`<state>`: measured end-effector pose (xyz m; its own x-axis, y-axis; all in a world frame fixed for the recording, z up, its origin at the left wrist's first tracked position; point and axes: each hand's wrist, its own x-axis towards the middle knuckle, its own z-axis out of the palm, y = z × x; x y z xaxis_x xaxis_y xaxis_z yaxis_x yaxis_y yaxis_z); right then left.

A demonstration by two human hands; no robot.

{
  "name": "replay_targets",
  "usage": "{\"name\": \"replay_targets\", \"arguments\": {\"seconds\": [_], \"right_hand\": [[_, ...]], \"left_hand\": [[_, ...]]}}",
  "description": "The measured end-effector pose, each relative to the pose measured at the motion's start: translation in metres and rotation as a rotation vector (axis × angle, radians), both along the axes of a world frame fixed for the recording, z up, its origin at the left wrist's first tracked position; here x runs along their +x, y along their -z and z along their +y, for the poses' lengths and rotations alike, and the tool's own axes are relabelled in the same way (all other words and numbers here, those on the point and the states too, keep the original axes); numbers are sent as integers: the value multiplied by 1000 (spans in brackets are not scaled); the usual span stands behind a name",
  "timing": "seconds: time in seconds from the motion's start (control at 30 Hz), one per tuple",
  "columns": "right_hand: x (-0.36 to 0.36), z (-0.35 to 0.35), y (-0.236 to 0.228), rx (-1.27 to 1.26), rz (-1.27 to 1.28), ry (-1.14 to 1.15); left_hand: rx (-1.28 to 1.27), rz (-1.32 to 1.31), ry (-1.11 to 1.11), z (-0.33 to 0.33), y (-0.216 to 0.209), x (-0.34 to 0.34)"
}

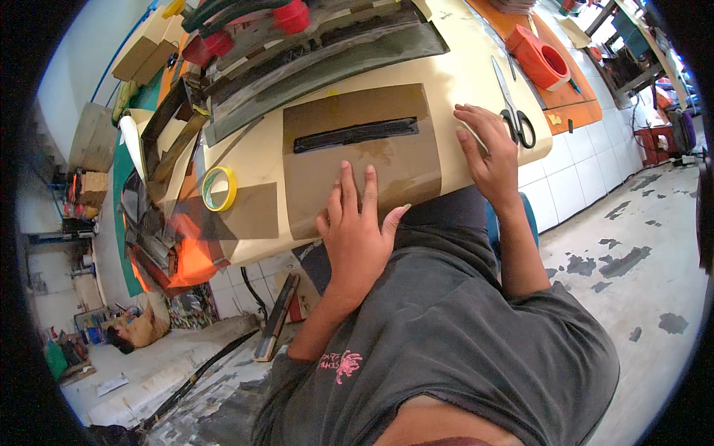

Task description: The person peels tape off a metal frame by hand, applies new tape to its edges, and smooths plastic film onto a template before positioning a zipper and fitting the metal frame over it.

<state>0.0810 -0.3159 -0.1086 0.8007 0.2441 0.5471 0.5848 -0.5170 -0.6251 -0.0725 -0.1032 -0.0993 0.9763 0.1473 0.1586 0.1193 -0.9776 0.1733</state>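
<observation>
A brown sheet point(401, 167) lies on the cream tabletop in front of me, its near edge hanging a little over the table's front. A black strip point(355, 135) runs slantwise across its upper part. My left hand point(358, 238) rests on the near part of the sheet, fingers spread, holding nothing. To the right of the sheet, my right hand point(491, 152) is open with its fingers stretched out; whether it touches the table I cannot tell. Nearest to it are black-handled scissors point(518, 125). Left of the sheet, a yellow tape roll point(232, 189) sits on a smaller brown sheet point(256, 212).
Dark sheets point(327, 78) and red-ended green tools point(290, 15) fill the table's far side. A red tape dispenser point(537, 58) stands on an orange board point(584, 104) at right. Orange and dark scraps point(190, 253) crowd the left edge. A person point(145, 323) is low at far left.
</observation>
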Motion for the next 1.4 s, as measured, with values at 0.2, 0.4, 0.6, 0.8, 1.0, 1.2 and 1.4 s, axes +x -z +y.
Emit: {"name": "replay_targets", "arguments": {"seconds": [0.2,0.4,0.6,0.8,1.0,1.2,1.4], "right_hand": [[0,0,1,-10,11,14],[1,0,2,-10,13,-11],[1,2,-2,-37,10,-72],[-1,4,-9,-200,13,-140],[-2,-1,-6,-402,-24,-201],[-16,-4,-28,-381,40,-227],[-19,-8,-39,-401,123,-307]], "left_hand": [[7,-44,25,1,5,1],[-14,-59,34,2,6,0],[-146,-73,110,20,1,7],[-282,-55,247,45,-5,25],[-328,-47,288,71,-8,48],[-169,-106,216,66,-13,64],[-188,-137,173,61,-7,60]]}}
